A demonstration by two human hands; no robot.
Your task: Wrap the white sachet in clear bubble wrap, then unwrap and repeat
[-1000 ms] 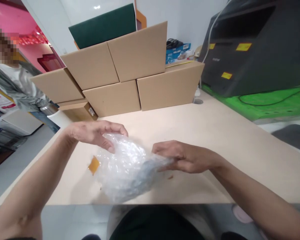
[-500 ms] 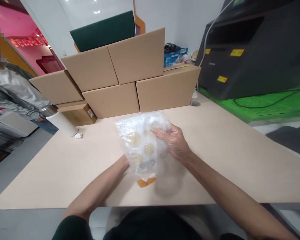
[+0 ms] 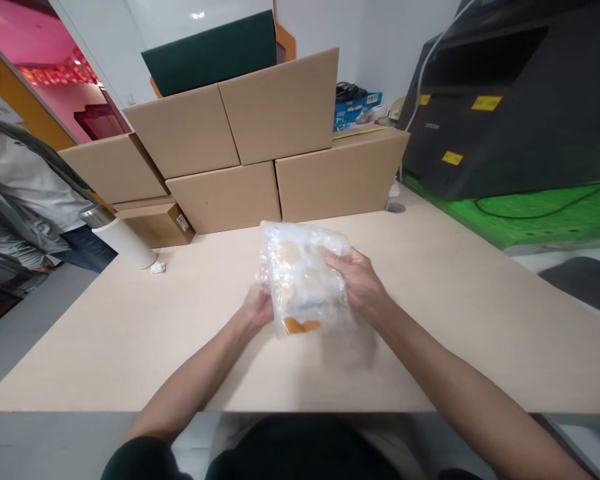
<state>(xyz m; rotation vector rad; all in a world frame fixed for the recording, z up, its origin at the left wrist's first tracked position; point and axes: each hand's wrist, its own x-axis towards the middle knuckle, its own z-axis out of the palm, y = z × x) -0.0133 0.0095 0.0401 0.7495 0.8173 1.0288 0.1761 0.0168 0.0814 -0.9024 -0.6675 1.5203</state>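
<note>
Between my hands, above the table (image 3: 200, 360), is a clear plastic bag (image 3: 313, 293) with round yellowish patches and an orange piece near its lower edge. What is packed inside cannot be made out. My right hand (image 3: 357, 277) grips the bag's right side, thumb on the near face and fingers behind. My left hand (image 3: 261, 305) is at the bag's lower left, its fingers mostly hidden behind the plastic.
Cardboard boxes (image 3: 225, 200) are stacked along the table's back, topped by a dark green box (image 3: 210, 53). A white tumbler (image 3: 125, 243) and a crumpled white scrap (image 3: 158, 267) are at the left. A black Brother machine (image 3: 485, 127) stands right; a person (image 3: 25, 180) stands at far left.
The bag has moved slightly right and its lower edge has risen. More of my left hand shows at its left side. The person at the left has shifted.
</note>
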